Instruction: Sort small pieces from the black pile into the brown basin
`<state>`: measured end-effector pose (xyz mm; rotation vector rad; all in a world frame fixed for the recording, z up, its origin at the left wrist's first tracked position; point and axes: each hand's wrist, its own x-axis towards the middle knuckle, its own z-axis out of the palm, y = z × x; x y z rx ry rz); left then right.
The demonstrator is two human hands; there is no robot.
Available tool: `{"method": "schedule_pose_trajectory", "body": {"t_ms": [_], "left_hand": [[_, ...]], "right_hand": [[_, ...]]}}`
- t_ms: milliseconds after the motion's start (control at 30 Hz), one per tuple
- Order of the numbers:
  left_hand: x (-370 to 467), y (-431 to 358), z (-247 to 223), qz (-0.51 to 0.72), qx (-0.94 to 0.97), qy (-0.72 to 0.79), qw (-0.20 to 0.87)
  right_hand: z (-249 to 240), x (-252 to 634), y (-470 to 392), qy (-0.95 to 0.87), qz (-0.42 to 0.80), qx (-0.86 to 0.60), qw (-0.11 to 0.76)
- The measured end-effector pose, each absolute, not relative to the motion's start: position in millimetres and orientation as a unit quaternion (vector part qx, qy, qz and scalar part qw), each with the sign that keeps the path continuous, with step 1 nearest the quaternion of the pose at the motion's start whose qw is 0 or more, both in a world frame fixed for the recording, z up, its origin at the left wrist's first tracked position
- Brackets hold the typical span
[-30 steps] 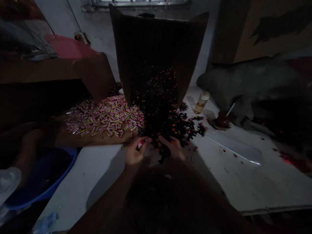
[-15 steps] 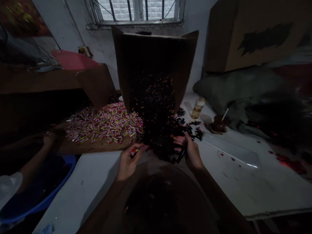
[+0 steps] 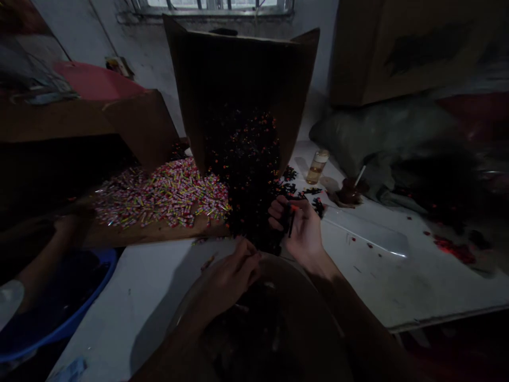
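Dim light blurs the heap of small black orange-tipped sticks [image 3: 248, 175] spilling from the tall brown cardboard box [image 3: 238, 79]. Just in front of that box, the right hand [image 3: 303, 231] curls its fingers around several sticks, standing roughly upright with orange tips uppermost. The left hand [image 3: 234, 273] is nearer, fingers bunched together; its contents cannot be made out.

A dim, makeshift home workshop for small piecework. A tall open cardboard box [image 3: 242, 90] stands on a white desk [image 3: 397, 286] and spills a heap of small black pieces [image 3: 250, 175]; beside it a cardboard sheet [image 3: 151, 233] carries a pile of colourful wrapped sticks [image 3: 163, 193]. A barred window [image 3: 210, 4] tops a stained plaster wall [image 3: 139, 37], with a blue basin [image 3: 79, 313], a pink tub [image 3: 91, 79] and a stuffed grey sack [image 3: 377, 132] lying around.
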<state>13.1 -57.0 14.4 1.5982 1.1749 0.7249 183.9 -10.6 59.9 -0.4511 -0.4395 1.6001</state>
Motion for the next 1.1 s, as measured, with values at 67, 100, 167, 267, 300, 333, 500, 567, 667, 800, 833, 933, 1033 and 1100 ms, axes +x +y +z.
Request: {"method": "schedule_pose_trajectory", "body": {"t_ms": [67, 100, 167, 267, 300, 333, 500, 567, 667, 800, 833, 933, 1033, 1100], "left_hand": [[22.1, -56.2, 19.3, 0.349, 0.623, 0.466, 0.523], [25.9, -56.3, 22.9, 0.374, 0.616, 0.455, 0.524], [31.6, -58.4, 30.9, 0.402, 0.627, 0.441, 0.501], [36.1, -65.6, 39.7, 0.394, 0.670, 0.449, 0.442], [36.9, -67.9, 40.5, 0.393, 0.677, 0.455, 0.425], [37.4, -69.6, 40.4, 0.399, 0.677, 0.461, 0.412], [37.5, -70.5, 35.9, 0.411, 0.681, 0.451, 0.405], [36.4, -70.0, 36.9, 0.404, 0.689, 0.442, 0.408], [34.7, -70.8, 39.1, 0.396, 0.694, 0.443, 0.407], [34.4, -72.8, 38.0, 0.393, 0.694, 0.450, 0.403], [34.5, -73.2, 37.3, 0.396, 0.694, 0.449, 0.400], [34.4, -73.6, 35.2, 0.402, 0.694, 0.451, 0.391], [33.9, -72.7, 33.1, 0.384, 0.692, 0.453, 0.411], [33.6, -71.8, 31.7, 0.375, 0.687, 0.459, 0.421]], "right_hand": [[66.9, 181.9, -10.4, -0.180, 0.694, -0.205, 0.667], [68.5, 182.1, -10.1, -0.167, 0.684, -0.202, 0.681], [69.0, 184.0, -10.2, -0.143, 0.667, -0.180, 0.709], [68.0, 187.6, -14.5, -0.148, 0.668, -0.142, 0.716], [68.4, 188.1, -16.9, -0.160, 0.668, -0.135, 0.715], [69.4, 188.0, -19.4, -0.171, 0.663, -0.131, 0.717], [77.7, 183.5, -29.1, -0.215, 0.613, -0.140, 0.747], [80.4, 182.0, -31.2, -0.226, 0.601, -0.157, 0.750], [83.7, 181.0, -34.2, -0.244, 0.585, -0.190, 0.750], [87.2, 180.4, -36.5, -0.258, 0.564, -0.207, 0.757], [87.6, 180.2, -36.6, -0.256, 0.563, -0.203, 0.759], [87.9, 179.8, -36.4, -0.244, 0.574, -0.185, 0.759], [87.9, 179.4, -36.5, -0.239, 0.580, -0.176, 0.759], [88.2, 179.0, -36.8, -0.239, 0.581, -0.173, 0.759]]}}
